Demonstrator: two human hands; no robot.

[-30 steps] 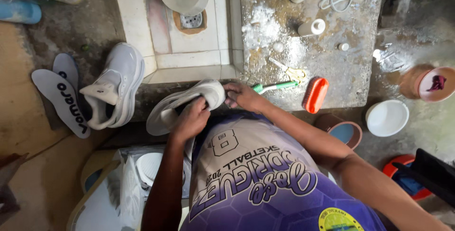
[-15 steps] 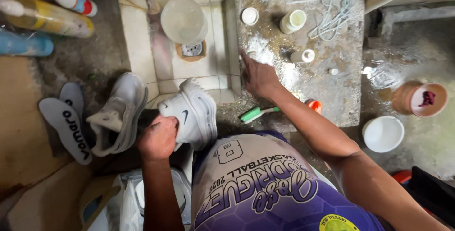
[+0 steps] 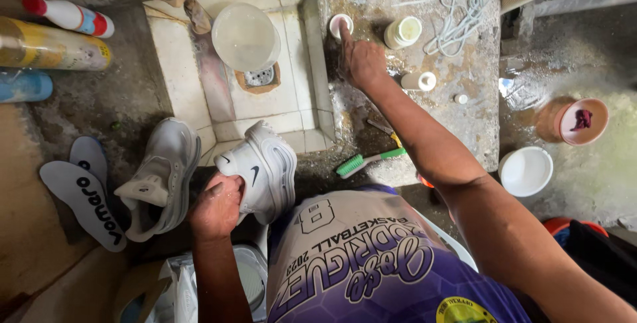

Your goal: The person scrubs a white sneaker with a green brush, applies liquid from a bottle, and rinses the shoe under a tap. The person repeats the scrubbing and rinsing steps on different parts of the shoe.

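My left hand [image 3: 215, 207] grips a white sneaker [image 3: 262, 167] by its heel opening, holding it toe-up over the edge of a tiled wash basin [image 3: 292, 97]. My right hand [image 3: 360, 59] stretches out over the rough concrete counter [image 3: 464, 124], its fingertip touching a small white lid [image 3: 340, 23]. Just right of that hand stand a small white jar [image 3: 403, 32] and a small white cap [image 3: 420, 81]. A green toothbrush [image 3: 368, 160] lies on the counter's near edge, below my right forearm.
A second white sneaker [image 3: 159, 177] and two insoles [image 3: 86, 193] lie on the floor at left. A clear bowl [image 3: 245, 36] sits in the basin. Bottles [image 3: 53, 41] lie at far left. A white bowl [image 3: 525, 170] and a brown pot [image 3: 574, 121] stand at right.
My right hand left the sneaker and reached forward across the counter to the small lid. My left hand turned the sneaker upright and kept hold of it.
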